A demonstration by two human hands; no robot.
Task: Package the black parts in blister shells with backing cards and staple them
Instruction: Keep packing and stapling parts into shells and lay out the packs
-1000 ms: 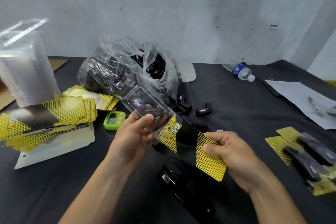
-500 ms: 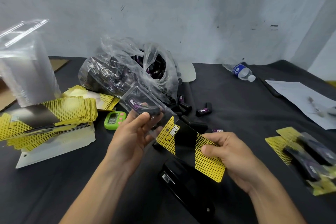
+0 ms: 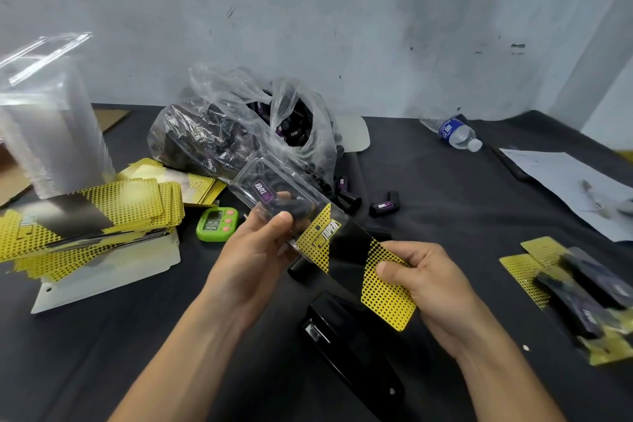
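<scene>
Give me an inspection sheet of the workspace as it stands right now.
Surface: table under black cloth.
Job's things: blister shell with a black part inside; backing card, its top end at the shell; stapler lying below the hands; card stack and shell stack at left; bag of parts behind; finished packs at right.
Clutter: green timer, water bottle, paper sheet.
Grippers: left hand grips the blister shell; right hand pinches the backing card.
Cables: nothing seen.
Surroundings: scuffed grey wall.
</scene>
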